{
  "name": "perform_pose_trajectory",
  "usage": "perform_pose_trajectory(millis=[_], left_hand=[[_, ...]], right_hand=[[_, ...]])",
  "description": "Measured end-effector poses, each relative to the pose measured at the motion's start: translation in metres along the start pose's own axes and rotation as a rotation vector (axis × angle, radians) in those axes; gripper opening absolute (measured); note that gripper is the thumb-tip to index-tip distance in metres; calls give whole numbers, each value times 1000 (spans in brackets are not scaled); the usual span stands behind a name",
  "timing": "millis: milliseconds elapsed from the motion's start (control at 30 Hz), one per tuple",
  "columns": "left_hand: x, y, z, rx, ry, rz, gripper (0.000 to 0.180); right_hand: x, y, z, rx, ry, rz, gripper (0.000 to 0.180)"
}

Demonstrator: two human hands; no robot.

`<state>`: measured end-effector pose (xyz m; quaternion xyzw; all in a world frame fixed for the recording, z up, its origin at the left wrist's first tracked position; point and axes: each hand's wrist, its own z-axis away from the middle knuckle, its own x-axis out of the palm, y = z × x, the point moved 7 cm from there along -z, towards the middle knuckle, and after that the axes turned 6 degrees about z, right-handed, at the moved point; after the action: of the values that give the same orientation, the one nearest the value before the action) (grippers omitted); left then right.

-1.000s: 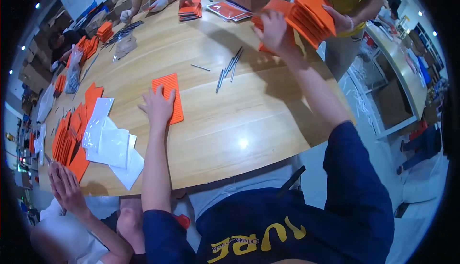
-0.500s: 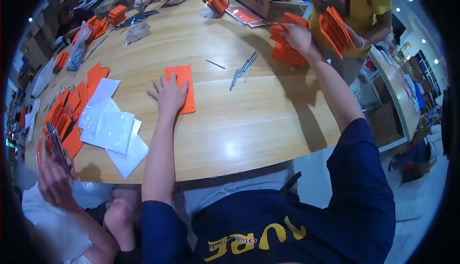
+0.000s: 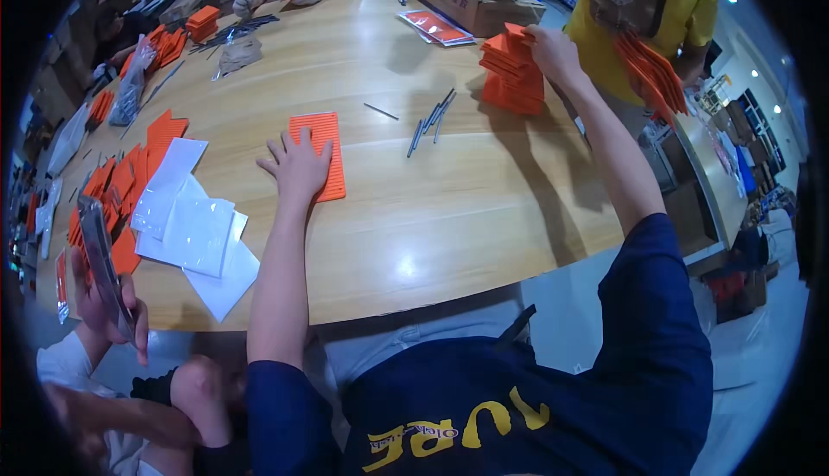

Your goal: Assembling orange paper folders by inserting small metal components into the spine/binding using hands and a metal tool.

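My left hand [image 3: 298, 168] lies flat with fingers spread over the lower left part of an orange ribbed panel [image 3: 321, 129], pressing on the wooden table [image 3: 432, 208]. Far to the right, my right arm is stretched out. My right hand [image 3: 553, 55] grips the upper right edge of a loose stack of orange panels [image 3: 511, 75], its fingers partly hidden behind them. Between the two hands lie several thin metal rods [image 3: 430, 122] in a small heap, with a single rod [image 3: 381, 111] apart from them.
White plastic sleeves [image 3: 199, 230] and a pile of orange panels [image 3: 121, 182] lie to the left. A nearby person holds a phone [image 3: 105, 264]. Across the table, a person in yellow [image 3: 596, 10] holds more panels [image 3: 652, 75]; cardboard boxes [image 3: 466, 6] stand behind a red-and-white packet [image 3: 436, 27].
My right hand has raised the edge of its panel stack slightly; my left hand stays put. Across the table, another bundle of orange panels has been lifted. The left neighbour's phone is lower.
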<state>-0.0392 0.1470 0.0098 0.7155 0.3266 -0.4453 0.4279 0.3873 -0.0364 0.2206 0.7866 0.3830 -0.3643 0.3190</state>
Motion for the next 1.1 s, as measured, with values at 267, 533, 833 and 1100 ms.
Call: perform_pose_trajectory(millis=[267,533,833,1100], left_hand=[[-12,-10,15,57,289,-180,56],[-30,81,56,94,-437,1621,44],[-17,52,47,-39,-313,1767,33],[-8,48,42,4,-242,1737,33]], right_hand=[[-42,-32,13,-30,324,-232,24],[-71,-198,154,-648,601,-708,28],[-16,-259,194,-593,293,-887,59],[35,-251,189,-122,-221,-1587,75]])
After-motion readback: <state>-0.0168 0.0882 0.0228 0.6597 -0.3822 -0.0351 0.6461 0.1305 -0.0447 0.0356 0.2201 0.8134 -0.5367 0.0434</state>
